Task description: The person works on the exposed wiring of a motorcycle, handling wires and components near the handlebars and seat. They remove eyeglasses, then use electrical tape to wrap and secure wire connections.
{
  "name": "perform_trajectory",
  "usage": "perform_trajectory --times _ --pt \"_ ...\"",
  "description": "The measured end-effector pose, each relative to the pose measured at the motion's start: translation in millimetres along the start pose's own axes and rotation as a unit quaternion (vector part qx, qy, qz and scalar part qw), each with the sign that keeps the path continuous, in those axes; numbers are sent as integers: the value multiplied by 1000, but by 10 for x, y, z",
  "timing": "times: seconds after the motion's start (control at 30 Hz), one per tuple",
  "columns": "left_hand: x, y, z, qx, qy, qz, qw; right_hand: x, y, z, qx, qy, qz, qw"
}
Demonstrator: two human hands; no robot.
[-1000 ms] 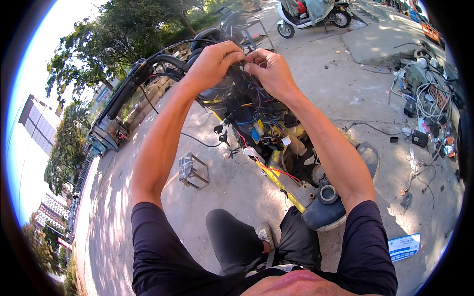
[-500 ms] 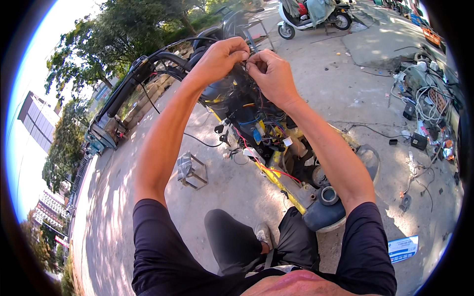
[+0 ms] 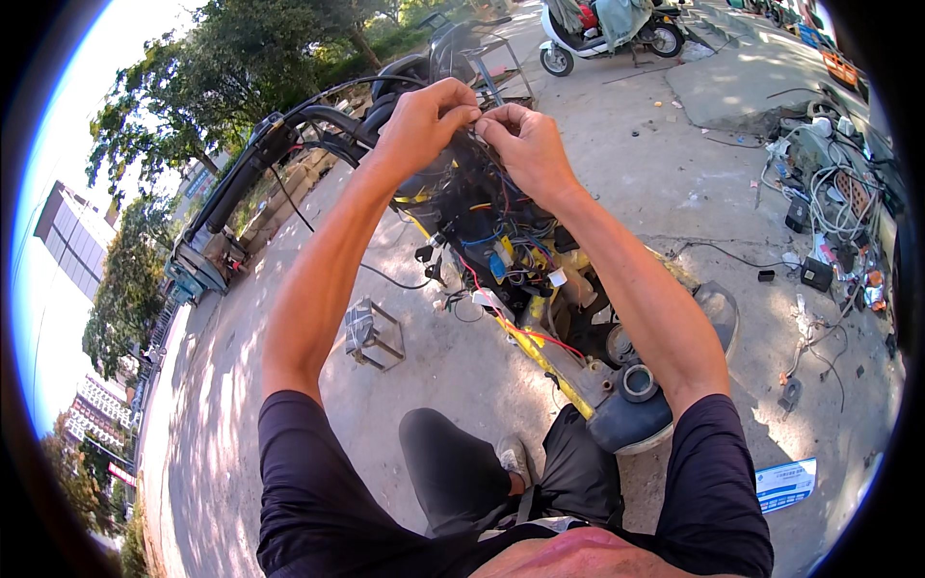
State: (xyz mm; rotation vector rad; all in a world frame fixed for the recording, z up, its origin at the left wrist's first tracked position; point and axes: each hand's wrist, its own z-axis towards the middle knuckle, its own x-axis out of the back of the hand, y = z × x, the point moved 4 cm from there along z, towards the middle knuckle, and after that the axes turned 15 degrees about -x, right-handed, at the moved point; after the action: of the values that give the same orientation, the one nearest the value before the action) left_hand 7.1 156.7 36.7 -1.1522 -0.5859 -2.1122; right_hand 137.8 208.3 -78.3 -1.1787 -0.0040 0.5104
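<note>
My left hand [image 3: 426, 123] and my right hand [image 3: 522, 146] are raised close together, fingertips almost touching, both pinching thin dark wires [image 3: 479, 125] that rise from a stripped scooter frame [image 3: 520, 260]. Below the hands hangs a tangle of red, blue, yellow and black wiring [image 3: 496, 246] with small connectors. The scooter's black handlebar [image 3: 279, 144] stretches away to the left. How exactly each finger grips the wire ends is too small to make out.
A small metal stand [image 3: 371, 332] sits on the concrete at left. A yellow frame bar with a round black part [image 3: 631, 385] lies by my right knee. Loose cables and parts [image 3: 833, 207] pile at right. A parked scooter [image 3: 607, 24] stands far ahead.
Both hands stay together on the wires and have shifted slightly to the right in the picture; the fingers have moved a little on the wire ends.
</note>
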Motion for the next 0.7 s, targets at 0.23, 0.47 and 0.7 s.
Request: perform_trajectory --times 0.23,0.47,0.7 --pt "13 -36 -51 -50 -24 -23 998 -9 65 58 -31 -28 88 995" --pt "6 -13 29 -82 -43 38 995 31 -51 13 18 -3 -6 1000" --pt "-26 -78 27 11 -43 -56 997 53 -239 -145 31 110 -170 979"
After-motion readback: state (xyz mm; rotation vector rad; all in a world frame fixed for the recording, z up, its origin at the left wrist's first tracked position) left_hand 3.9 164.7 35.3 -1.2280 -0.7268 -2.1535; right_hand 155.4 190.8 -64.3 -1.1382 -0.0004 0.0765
